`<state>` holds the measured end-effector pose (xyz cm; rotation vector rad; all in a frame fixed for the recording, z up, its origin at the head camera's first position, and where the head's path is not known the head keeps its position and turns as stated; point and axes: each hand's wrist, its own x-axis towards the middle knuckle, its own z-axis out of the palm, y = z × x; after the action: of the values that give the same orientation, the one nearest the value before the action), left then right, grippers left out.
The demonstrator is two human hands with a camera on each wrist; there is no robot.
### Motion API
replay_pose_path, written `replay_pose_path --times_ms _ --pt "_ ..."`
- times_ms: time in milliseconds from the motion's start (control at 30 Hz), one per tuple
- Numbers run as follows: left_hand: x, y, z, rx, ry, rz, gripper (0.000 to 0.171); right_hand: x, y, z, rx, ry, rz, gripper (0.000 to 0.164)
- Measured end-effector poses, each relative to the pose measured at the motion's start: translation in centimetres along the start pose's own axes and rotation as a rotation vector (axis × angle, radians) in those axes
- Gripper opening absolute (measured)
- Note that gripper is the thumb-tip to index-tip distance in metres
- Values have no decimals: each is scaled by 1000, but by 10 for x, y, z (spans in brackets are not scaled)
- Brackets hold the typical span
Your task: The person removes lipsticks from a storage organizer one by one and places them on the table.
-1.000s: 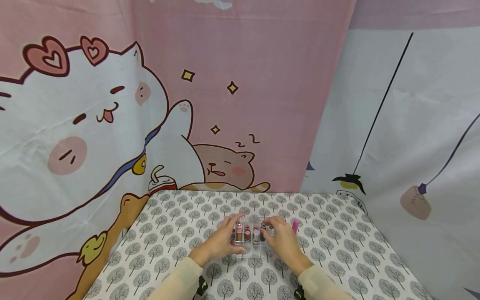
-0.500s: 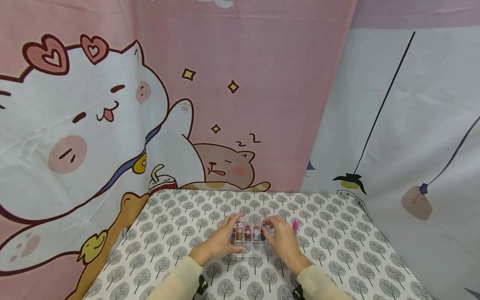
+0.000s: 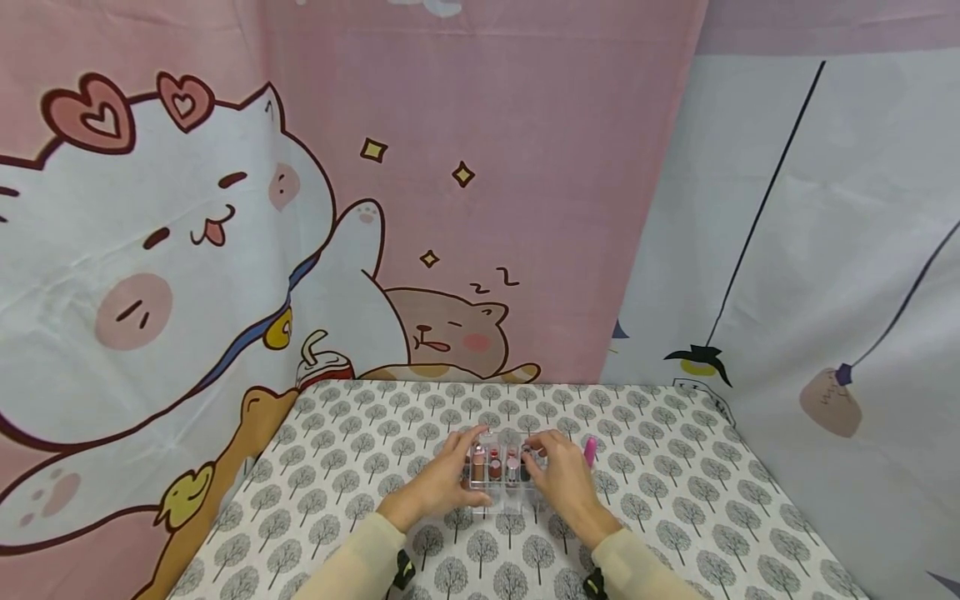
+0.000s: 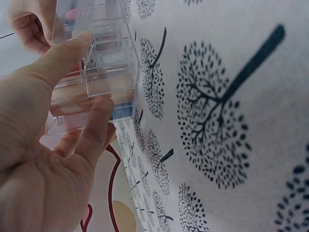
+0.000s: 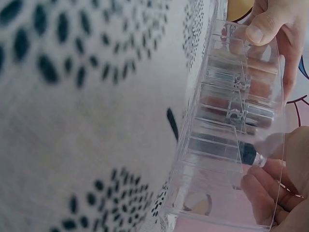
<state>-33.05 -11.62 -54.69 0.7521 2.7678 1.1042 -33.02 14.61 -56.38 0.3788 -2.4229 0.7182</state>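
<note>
A clear plastic lipstick organizer (image 3: 510,502) stands on the table between both hands, with several lipsticks in its compartments. My left hand (image 3: 444,479) grips the organizer's left end. In the left wrist view its thumb lies along the near wall and its fingers reach round the end and underside. My right hand (image 3: 567,477) is at the right part of the organizer, fingertips inside over the compartments. In the right wrist view those fingers pinch the top of a dark lipstick tube (image 5: 247,152) that stands in a slot. A brown-toned lipstick (image 3: 478,468) stands near the left hand.
Just right of the right hand a bright pink tube-like object (image 3: 590,451) shows on the table. The tablecloth (image 3: 330,492) has a grey tree print. Cartoon-printed fabric (image 3: 555,208) hangs behind and at both sides of the table.
</note>
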Motion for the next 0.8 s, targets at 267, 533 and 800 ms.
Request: replay_pose_path --times_ms 267,533,800 --pt "1 -1 0 6 1 4 128 -1 -1 1 18 25 -9 24" --pt "0 -1 1 13 -2 -3 128 -1 -1 -1 37 27 -9 24" --pt "1 -3 1 2 -4 -8 129 -1 -4 -3 65 30 -3 26"
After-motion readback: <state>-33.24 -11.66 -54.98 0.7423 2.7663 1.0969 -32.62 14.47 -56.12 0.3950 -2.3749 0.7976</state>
